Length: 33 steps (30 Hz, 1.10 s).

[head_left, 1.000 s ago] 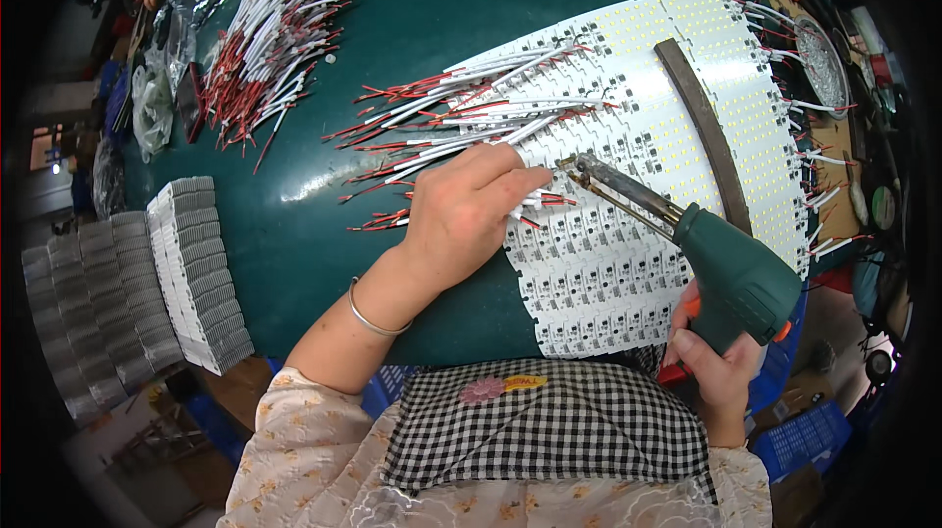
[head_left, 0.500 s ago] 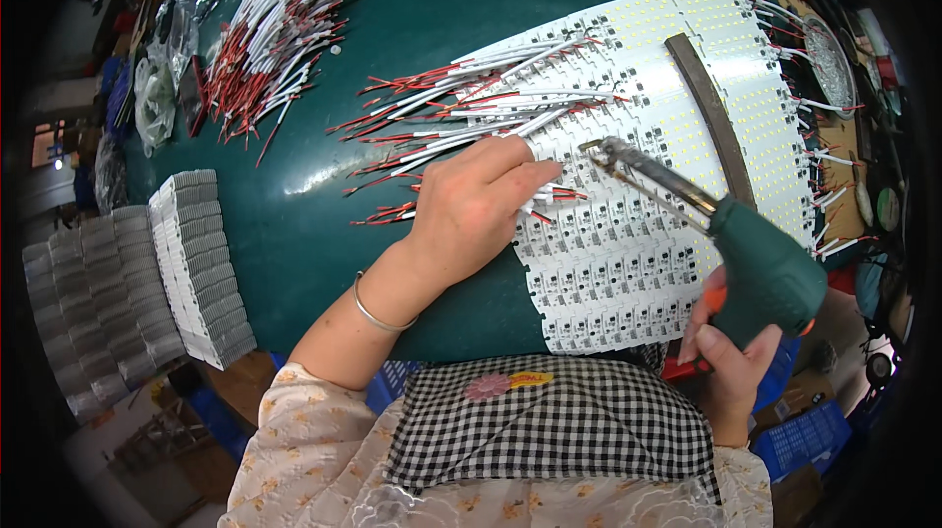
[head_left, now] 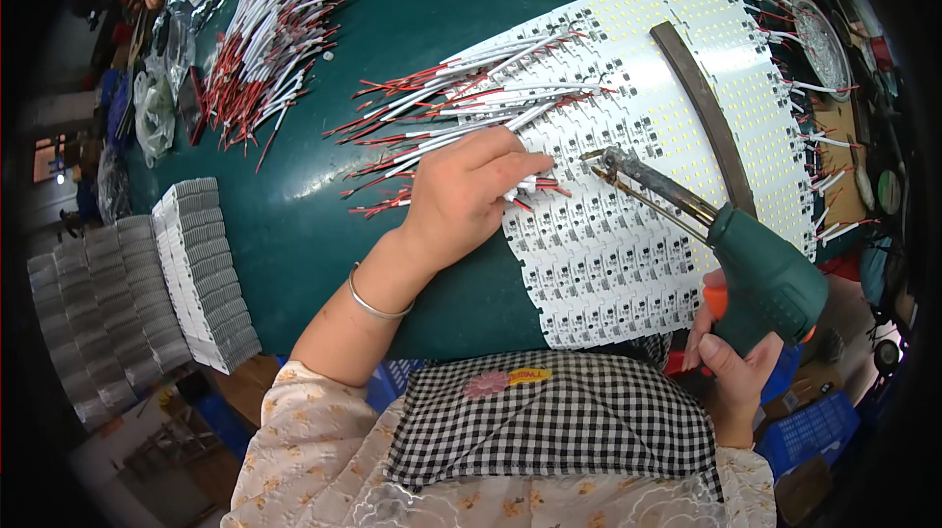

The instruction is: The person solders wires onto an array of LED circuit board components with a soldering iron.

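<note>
My right hand [head_left: 731, 356] is wrapped around the handle of a green soldering gun [head_left: 770, 278] with an orange trigger. The gun's metal tip [head_left: 597, 157] hovers over or touches the white LED circuit boards [head_left: 608, 263]; I cannot tell which. Just left of the tip, my left hand [head_left: 461, 189] is closed, its index finger pointing at the boards. Red-and-white wires [head_left: 535, 184] come out from under its fingers, and the thumb is mostly hidden. Above this hand, several bunches of wires [head_left: 422, 86] lie with their ends across the boards' left part.
A dark flat bar [head_left: 705, 111] lies across the boards. Loose wires [head_left: 280, 47] are heaped at the far left of the green table [head_left: 304, 263]. Stacked white boards [head_left: 206, 278] stand at the left edge. More wires [head_left: 832, 180] stick out along the boards' right side.
The view has shifted slightly, with boards and wires appearing a little further left. My left hand and the soldering gun keep nearly the same place over the boards.
</note>
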Each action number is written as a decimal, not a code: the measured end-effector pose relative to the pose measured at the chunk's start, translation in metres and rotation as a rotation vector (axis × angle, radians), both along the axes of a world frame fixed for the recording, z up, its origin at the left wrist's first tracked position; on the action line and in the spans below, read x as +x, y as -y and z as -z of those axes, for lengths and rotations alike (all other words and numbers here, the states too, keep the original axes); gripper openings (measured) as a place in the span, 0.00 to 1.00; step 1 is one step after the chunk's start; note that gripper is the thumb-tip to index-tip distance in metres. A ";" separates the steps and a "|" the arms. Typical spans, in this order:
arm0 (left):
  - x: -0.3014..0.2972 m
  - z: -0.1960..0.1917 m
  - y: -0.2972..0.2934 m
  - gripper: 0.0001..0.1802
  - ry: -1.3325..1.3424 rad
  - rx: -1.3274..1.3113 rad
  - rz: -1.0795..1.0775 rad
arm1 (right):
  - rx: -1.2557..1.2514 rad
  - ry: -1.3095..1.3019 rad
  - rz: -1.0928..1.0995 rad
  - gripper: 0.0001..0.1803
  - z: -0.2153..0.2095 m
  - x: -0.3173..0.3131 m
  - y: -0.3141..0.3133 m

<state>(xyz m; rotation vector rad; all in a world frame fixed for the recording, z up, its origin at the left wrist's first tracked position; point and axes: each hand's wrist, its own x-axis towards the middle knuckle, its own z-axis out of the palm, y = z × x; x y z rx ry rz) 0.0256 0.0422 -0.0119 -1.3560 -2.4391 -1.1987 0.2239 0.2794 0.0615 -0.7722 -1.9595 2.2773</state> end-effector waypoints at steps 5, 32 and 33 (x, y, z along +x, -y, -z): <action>-0.002 0.004 0.001 0.26 0.034 0.020 0.070 | -0.063 -0.024 -0.120 0.29 0.001 0.005 -0.004; 0.005 0.003 -0.001 0.24 -0.183 -0.037 0.065 | 0.266 0.067 -0.240 0.10 0.003 0.014 0.006; 0.005 0.003 -0.001 0.24 -0.192 -0.033 0.063 | 0.338 -0.019 -0.336 0.14 0.009 0.016 0.001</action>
